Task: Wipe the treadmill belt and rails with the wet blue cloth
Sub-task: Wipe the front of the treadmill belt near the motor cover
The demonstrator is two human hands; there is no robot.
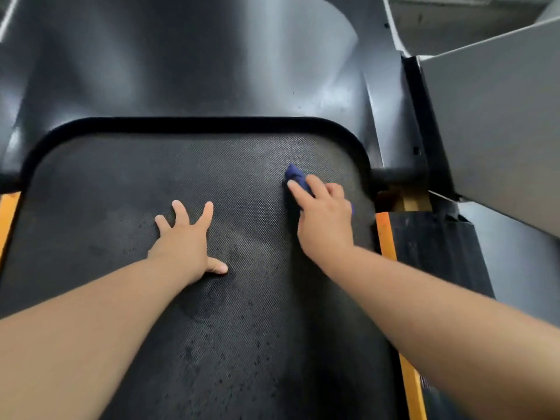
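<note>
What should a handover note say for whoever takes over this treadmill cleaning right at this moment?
Left hand: flat on the belt, fingers spread, holding nothing.
Right hand: holds the bunched blue cloth down on the belt, near its far right corner.
Done: belt wiping is under way; how much is covered cannot be told.
Left: dark specks on the near belt, then the right rail and left rail.
</note>
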